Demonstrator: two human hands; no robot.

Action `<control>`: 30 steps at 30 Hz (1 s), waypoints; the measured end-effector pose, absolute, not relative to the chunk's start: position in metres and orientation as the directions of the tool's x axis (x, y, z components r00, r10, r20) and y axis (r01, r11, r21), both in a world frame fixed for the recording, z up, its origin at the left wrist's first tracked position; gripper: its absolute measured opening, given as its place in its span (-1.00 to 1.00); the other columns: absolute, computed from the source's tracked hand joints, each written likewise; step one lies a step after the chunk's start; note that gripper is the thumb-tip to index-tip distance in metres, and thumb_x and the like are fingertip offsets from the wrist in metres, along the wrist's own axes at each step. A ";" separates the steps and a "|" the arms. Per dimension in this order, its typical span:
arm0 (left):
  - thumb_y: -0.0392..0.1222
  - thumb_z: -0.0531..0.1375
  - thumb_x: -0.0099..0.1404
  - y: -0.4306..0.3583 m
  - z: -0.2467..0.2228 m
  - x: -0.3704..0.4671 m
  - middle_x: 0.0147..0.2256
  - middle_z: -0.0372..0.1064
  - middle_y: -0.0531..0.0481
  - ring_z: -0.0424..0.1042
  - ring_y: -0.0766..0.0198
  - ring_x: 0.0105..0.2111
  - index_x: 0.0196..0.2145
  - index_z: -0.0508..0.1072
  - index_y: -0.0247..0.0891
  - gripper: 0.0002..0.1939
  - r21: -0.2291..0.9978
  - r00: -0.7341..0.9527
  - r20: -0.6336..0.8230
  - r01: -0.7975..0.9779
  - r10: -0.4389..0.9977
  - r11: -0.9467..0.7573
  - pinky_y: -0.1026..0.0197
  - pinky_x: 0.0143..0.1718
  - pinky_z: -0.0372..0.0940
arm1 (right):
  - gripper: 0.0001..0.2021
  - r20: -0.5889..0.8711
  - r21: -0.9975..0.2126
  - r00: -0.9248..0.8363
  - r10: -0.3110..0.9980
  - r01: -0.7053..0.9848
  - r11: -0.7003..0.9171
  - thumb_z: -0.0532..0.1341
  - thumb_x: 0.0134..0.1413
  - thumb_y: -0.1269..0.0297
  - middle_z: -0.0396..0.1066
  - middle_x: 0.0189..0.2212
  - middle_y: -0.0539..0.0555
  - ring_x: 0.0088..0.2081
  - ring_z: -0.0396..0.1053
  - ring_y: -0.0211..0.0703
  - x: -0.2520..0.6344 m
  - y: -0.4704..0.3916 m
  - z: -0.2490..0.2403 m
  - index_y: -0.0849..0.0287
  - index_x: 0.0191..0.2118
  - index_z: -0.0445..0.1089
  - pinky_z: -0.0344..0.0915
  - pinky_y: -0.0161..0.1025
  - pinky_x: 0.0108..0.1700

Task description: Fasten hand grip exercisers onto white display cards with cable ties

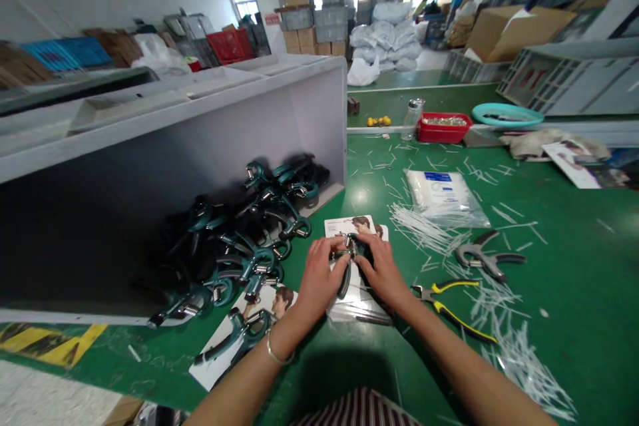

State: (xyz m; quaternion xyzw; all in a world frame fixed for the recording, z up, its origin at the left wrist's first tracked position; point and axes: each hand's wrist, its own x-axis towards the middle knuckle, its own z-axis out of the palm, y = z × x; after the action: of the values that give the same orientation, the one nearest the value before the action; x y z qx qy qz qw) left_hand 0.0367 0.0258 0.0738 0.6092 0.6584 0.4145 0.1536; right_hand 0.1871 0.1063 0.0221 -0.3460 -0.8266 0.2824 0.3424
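Note:
My left hand (319, 274) and my right hand (383, 271) are both closed around a dark green hand grip strengthener (344, 284). Its coil spring shows between my fingertips, and one handle points down toward me. Beneath it lies a stack of printed cards (344, 311), partly covered by my hands. To the left, another grip strengthener (238, 333) rests on a separate card (212, 373). Many more green grip strengtheners (254, 263) are heaped at the mouth of a grey crate tipped on its side. Whether a cable tie is in my fingers cannot be made out.
The grey crate (319, 106) walls off the left. Yellow-handled cutting pliers (439, 306), a grey grip strengthener (486, 256) and loose white cable ties (424, 229) lie to the right. Behind are a bag of ties (444, 196), a red tray (443, 133) and a glass bottle (412, 121).

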 end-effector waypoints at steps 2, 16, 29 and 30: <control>-0.16 0.27 0.26 0.035 0.066 0.028 -0.08 0.42 -0.09 0.33 0.07 -0.04 0.01 0.42 -0.15 -0.65 0.728 -0.232 0.235 0.685 0.944 -0.013 0.01 0.05 0.19 | -0.56 0.380 -0.695 -0.524 0.763 0.382 0.609 0.09 0.19 0.37 0.23 0.22 0.18 0.25 0.13 0.06 0.187 0.107 0.021 0.07 0.19 0.19 0.04 0.11 0.25; -0.24 0.03 0.40 0.042 0.060 0.046 -0.25 0.39 -0.11 0.30 0.08 -0.14 -0.28 0.39 -0.22 -0.85 0.511 -0.055 0.294 0.853 0.954 -0.109 -0.01 -0.03 0.18 | -0.62 0.388 -0.722 -0.430 0.815 0.408 0.559 0.06 0.22 0.39 0.31 0.13 0.20 0.16 0.19 0.06 0.183 0.104 0.017 0.15 0.14 0.26 0.09 0.06 0.21; 0.04 0.25 0.25 -0.016 0.063 0.042 -0.18 0.33 -0.17 0.34 0.00 -0.13 -0.13 0.35 -0.30 -0.61 0.253 -0.168 0.141 0.959 0.976 0.129 -0.02 -0.08 0.25 | -0.84 0.396 -0.751 -0.606 0.690 0.219 0.623 0.09 0.27 0.35 0.44 -0.13 0.11 -0.03 0.28 -0.01 0.207 0.097 0.038 0.13 -0.10 0.37 0.17 -0.03 0.07; -0.03 0.22 0.28 -0.017 0.061 0.041 -0.23 0.33 -0.14 0.35 0.05 -0.17 -0.18 0.36 -0.29 -0.71 0.276 -0.175 0.106 0.951 0.979 0.140 0.03 -0.12 0.26 | -0.87 0.382 -0.716 -0.660 0.647 0.230 0.659 0.09 0.29 0.34 0.44 -0.19 0.09 -0.07 0.28 -0.02 0.211 0.091 0.044 0.14 -0.15 0.38 0.18 -0.06 0.03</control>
State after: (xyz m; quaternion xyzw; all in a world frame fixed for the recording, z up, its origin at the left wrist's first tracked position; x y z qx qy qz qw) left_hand 0.0406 -0.0175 0.0612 0.6404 0.7533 0.1411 0.0495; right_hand 0.2113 0.0913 0.0437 -0.2574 -0.8519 0.3232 0.3219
